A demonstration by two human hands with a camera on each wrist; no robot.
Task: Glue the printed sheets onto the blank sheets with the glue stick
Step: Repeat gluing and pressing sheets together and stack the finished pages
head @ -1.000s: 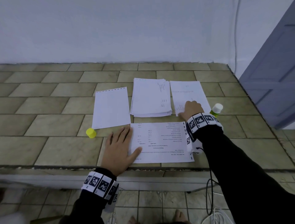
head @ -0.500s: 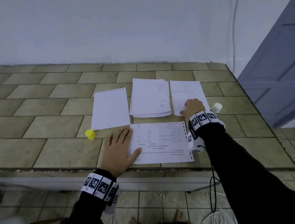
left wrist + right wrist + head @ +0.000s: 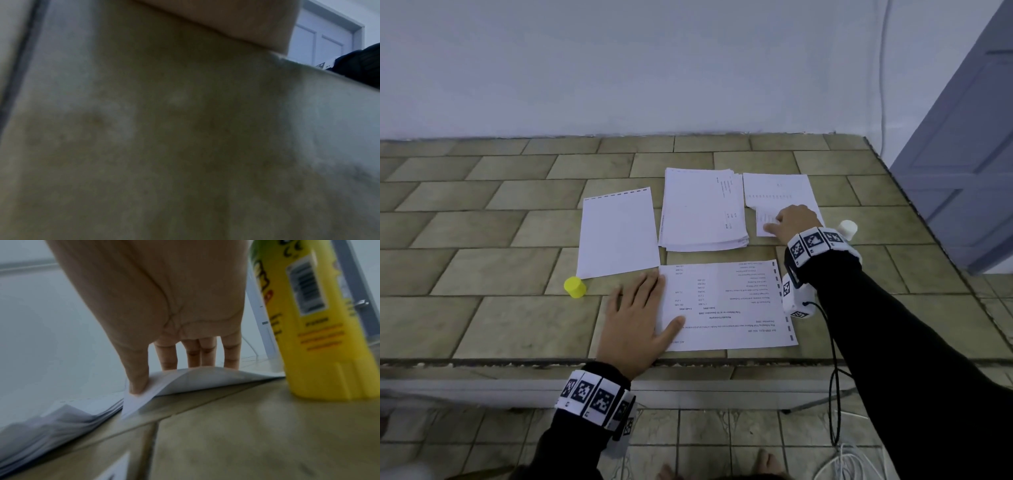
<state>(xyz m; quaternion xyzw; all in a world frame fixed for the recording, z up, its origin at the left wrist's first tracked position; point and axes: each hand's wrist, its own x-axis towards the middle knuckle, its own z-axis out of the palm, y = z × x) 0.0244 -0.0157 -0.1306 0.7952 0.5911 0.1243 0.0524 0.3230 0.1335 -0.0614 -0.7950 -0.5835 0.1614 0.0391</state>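
A printed sheet (image 3: 729, 305) lies sideways near the table's front edge. My left hand (image 3: 635, 320) rests flat beside it, thumb pressing its left part. At the back lie a blank sheet (image 3: 618, 233), a stack of sheets (image 3: 698, 209) and a faintly printed right sheet (image 3: 777, 188). My right hand (image 3: 792, 222) pinches that sheet's near-left corner. In the right wrist view the sheet (image 3: 205, 378) arches up between thumb (image 3: 137, 378) and fingers. The uncapped yellow glue stick (image 3: 847, 229) (image 3: 316, 321) stands just right of my right wrist.
The yellow glue cap (image 3: 574, 287) lies on the tiled table (image 3: 482, 240) left of my left hand. A wall runs along the back, and a blue-grey door (image 3: 962, 154) stands past the table's right edge. The left wrist view is blurred tile.
My right hand has bunched and raised the near-left corner of the right sheet, which lay flat before. The left hand has stayed in place.
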